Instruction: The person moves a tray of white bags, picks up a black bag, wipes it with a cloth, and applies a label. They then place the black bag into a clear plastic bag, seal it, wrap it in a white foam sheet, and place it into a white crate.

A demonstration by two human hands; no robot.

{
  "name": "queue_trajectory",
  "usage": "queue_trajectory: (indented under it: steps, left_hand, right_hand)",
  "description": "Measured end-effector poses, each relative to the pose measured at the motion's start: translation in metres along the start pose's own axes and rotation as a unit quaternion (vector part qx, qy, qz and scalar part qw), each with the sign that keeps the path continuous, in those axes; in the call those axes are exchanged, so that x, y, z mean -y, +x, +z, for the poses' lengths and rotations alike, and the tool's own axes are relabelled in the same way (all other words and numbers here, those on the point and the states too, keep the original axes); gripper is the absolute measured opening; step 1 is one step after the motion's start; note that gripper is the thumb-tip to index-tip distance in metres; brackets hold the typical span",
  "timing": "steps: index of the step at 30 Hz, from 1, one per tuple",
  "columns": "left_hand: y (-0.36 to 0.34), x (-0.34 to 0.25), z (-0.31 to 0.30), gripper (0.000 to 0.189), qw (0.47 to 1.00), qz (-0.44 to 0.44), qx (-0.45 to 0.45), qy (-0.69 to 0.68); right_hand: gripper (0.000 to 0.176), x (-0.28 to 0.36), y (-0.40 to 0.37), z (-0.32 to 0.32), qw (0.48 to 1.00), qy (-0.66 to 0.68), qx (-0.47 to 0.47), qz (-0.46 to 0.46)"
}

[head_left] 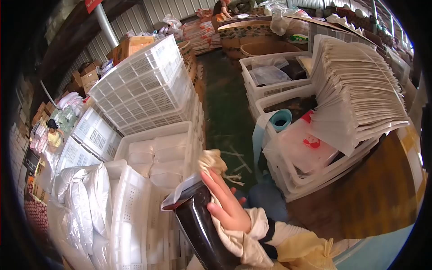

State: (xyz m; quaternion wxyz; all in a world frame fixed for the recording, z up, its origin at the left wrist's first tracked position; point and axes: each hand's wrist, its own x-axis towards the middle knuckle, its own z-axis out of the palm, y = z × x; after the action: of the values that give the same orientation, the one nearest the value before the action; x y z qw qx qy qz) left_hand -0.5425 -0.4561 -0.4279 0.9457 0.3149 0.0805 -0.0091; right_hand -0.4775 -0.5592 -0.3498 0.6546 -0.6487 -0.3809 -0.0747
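glossy dark package (202,225), white crates (139,83), green floor (225,99), corrugated wall (153,17)

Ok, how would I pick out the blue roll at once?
Right of the green aisle, a tall stack of pale sheets rises over a white crate. The roll lies at that crate's aisle side: a light-blue ring with a dark round opening, unlike the clear plastic beside it.

At six o'clock, the right hand (229,207) is touching a dark package (202,226). White crates (141,87) are standing at ten.
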Motion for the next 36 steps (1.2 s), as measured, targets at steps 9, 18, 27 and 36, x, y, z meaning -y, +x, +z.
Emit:
queue_trajectory:
  steps: [9,18,27,36]
  left_hand:
    - [0.005,0.001,0.010,0.080,0.997,0.074,-0.007,0.015]
    - [0.020,-0.004,0.017,0.078,0.990,0.141,-0.023,0.022]
    - [0.034,-0.004,0.032,0.077,0.981,0.190,-0.033,0.023]
    - [0.034,-0.007,0.038,0.076,0.980,0.197,-0.013,-0.018]
  right_hand:
    - [0.058,-0.013,-0.059,0.016,0.973,0.125,0.018,0.194]
    - [0.076,-0.024,-0.077,0.023,0.970,-0.061,-0.113,-0.206]
    - [0.068,0.007,-0.027,0.004,0.890,-0.116,-0.306,-0.318]
    - [0.061,-0.079,-0.113,0.044,0.865,0.330,-0.310,0.216]
